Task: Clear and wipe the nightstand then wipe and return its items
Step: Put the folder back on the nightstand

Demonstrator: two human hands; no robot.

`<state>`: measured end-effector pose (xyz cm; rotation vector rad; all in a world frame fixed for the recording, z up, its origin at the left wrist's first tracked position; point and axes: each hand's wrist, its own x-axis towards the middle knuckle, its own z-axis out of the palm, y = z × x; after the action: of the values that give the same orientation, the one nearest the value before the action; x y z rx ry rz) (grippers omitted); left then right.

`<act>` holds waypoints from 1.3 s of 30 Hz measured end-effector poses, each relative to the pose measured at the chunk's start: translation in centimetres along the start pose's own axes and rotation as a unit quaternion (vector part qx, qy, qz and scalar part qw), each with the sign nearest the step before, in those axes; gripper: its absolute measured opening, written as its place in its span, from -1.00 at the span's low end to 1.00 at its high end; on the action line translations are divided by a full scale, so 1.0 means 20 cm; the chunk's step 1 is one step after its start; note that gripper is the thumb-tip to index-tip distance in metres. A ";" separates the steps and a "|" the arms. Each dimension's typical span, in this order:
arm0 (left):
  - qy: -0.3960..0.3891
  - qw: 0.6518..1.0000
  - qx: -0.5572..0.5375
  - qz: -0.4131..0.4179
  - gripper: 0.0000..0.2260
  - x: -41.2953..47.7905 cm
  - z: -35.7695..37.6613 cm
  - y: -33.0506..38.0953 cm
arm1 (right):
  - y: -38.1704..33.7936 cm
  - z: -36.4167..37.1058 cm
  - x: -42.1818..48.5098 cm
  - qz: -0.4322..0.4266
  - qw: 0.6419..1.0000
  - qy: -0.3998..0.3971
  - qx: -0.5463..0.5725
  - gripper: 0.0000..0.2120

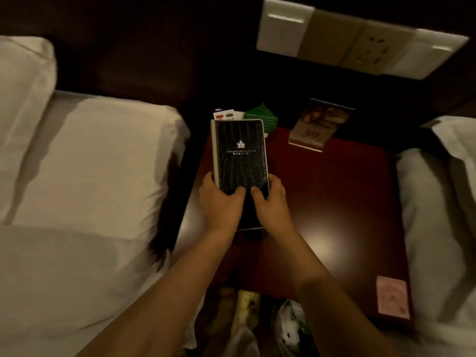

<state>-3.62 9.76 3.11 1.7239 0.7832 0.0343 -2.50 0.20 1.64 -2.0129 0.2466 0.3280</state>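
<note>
a black hotel folder (240, 155) with a white crest is held above the glossy red-brown nightstand (334, 202). a tilted menu stand (319, 124), green leaflet (262, 118) and pink card (392, 297) lie on it.

You gripped the black hotel folder (239, 154) in both hands, left hand (221, 202) and right hand (270, 202), above the bench (334, 202); thumbs lay on its cover.

Single head-worn wide-angle view, looking steeply down and forward from close above the desk (334, 202), between two beds, toward the wall switch panel (360, 39).
</note>
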 end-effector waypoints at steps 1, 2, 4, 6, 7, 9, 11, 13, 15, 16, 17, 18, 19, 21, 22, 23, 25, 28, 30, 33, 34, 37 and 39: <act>-0.010 1.000 0.005 0.004 -0.46 -0.03 0.09 0.02 | 0.03 -0.08 0.01 0.005 1.000 0.013 0.001 -0.55; -0.022 1.000 0.010 0.005 -0.45 -0.06 0.17 0.03 | 0.06 -0.16 0.03 0.010 1.000 0.026 0.003 -0.56; -0.050 0.999 0.013 0.002 -0.44 -0.11 0.33 0.06 | 0.13 -0.31 0.05 0.022 0.999 0.047 0.009 -0.57; -0.069 0.997 0.027 0.005 -0.43 -0.15 0.48 0.08 | 0.19 -0.44 0.08 0.042 0.997 0.063 0.018 -0.57; -0.077 0.996 0.041 0.006 -0.42 -0.17 0.55 0.10 | 0.23 -0.50 0.09 0.053 0.996 0.072 0.024 -0.57; -0.092 0.993 0.069 0.008 -0.39 -0.21 0.68 0.12 | 0.28 -0.60 0.11 0.071 0.993 0.091 0.038 -0.57; -0.107 0.990 0.091 0.007 -0.36 -0.23 0.79 0.13 | 0.34 -0.67 0.14 0.091 0.989 0.105 0.056 -0.56; -0.123 0.986 0.110 0.000 -0.34 -0.23 0.88 0.13 | 0.39 -0.73 0.18 0.107 0.985 0.115 0.074 -0.57; -0.137 0.984 0.117 -0.006 -0.35 -0.22 0.97 0.13 | 0.45 -0.78 0.22 0.123 0.980 0.124 0.092 -0.57; -0.144 0.982 0.118 -0.007 -0.36 -0.22 1.01 0.12 | 0.47 -0.79 0.23 0.131 0.978 0.127 0.100 -0.57; -0.152 0.981 0.121 -0.008 -0.37 -0.21 1.04 0.12 | 0.50 -0.81 0.25 0.140 0.976 0.130 0.108 -0.57; -0.159 0.979 0.126 -0.009 -0.38 -0.22 1.07 0.11 | 0.53 -0.82 0.25 0.149 0.973 0.135 0.113 -0.57; -0.165 0.977 0.133 -0.011 -0.37 -0.22 1.10 0.10 | 0.55 -0.83 0.26 0.155 0.971 0.141 0.117 -0.58; -0.175 0.973 0.148 -0.018 -0.34 -0.22 1.17 0.08 | 0.60 -0.86 0.29 0.165 0.966 0.156 0.119 -0.60; -0.177 0.972 0.152 -0.020 -0.33 -0.23 1.20 0.07 | 0.63 -0.88 0.30 0.168 0.965 0.163 0.118 -0.62; -0.179 0.972 0.154 -0.023 -0.33 -0.23 1.23 0.07 | 0.65 -0.90 0.32 0.168 0.964 0.168 0.115 -0.64; -0.184 0.970 0.156 -0.032 -0.34 -0.22 1.30 0.06 | 0.68 -0.94 0.36 0.168 0.965 0.171 0.106 -0.67; -0.198 0.966 0.159 -0.050 -0.33 -0.21 1.40 0.07 | 0.71 -1.01 0.43 0.173 0.965 0.175 0.084 -0.67; -0.206 0.964 0.164 -0.049 -0.34 -0.21 1.46 0.07 | 0.73 -1.04 0.47 0.184 0.966 0.177 0.050 -0.66; -0.217 0.959 0.178 -0.041 -0.30 -0.21 1.51 0.07 | 0.73 -1.08 0.51 0.195 0.965 0.169 0.037 -0.63; -0.223 0.958 0.178 -0.040 -0.28 -0.21 1.52 0.06 | 0.73 -1.09 0.53 0.197 0.965 0.168 0.031 -0.62; -0.230 0.956 0.175 -0.040 -0.25 -0.22 1.54 0.06 | 0.73 -1.10 0.55 0.190 0.969 0.160 0.005 -0.61; -0.232 0.956 0.174 -0.042 -0.25 -0.22 1.54 0.05 | 0.73 -1.09 0.56 0.185 0.970 0.156 -0.007 -0.60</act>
<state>6.28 -18.77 -4.12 1.9219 0.5271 -0.5799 6.04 -26.27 -5.06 -2.0230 0.8258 0.2433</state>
